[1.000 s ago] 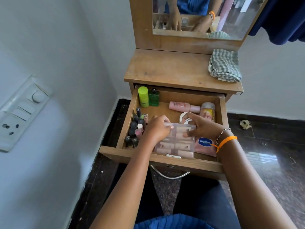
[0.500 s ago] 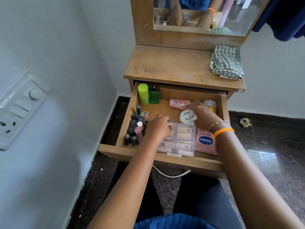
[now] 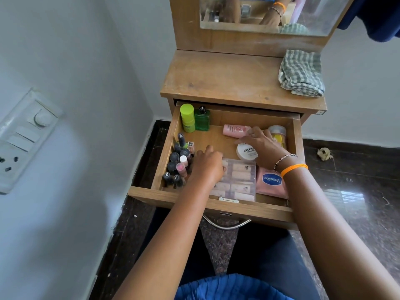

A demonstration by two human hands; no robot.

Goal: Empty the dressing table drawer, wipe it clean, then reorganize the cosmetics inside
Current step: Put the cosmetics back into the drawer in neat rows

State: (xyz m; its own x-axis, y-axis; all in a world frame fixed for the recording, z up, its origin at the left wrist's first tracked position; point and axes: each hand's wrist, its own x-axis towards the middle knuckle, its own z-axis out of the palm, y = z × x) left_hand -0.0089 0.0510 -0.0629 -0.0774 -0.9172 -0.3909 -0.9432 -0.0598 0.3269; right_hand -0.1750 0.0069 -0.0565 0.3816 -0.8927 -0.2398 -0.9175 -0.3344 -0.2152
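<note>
1. Drawer (image 3: 296, 148) pulled out of desk (image 3: 227, 79), cosmetics inside: reorganizing stage, prob.
2. Clear nail-tip box (image 3: 238, 180) flat at front, left hand (image 3: 207, 167) on it; grip unclear.
3. Right hand (image 3: 263, 146) spread loose over nail polish remover jar (image 3: 245, 151), holding nothing.
</note>
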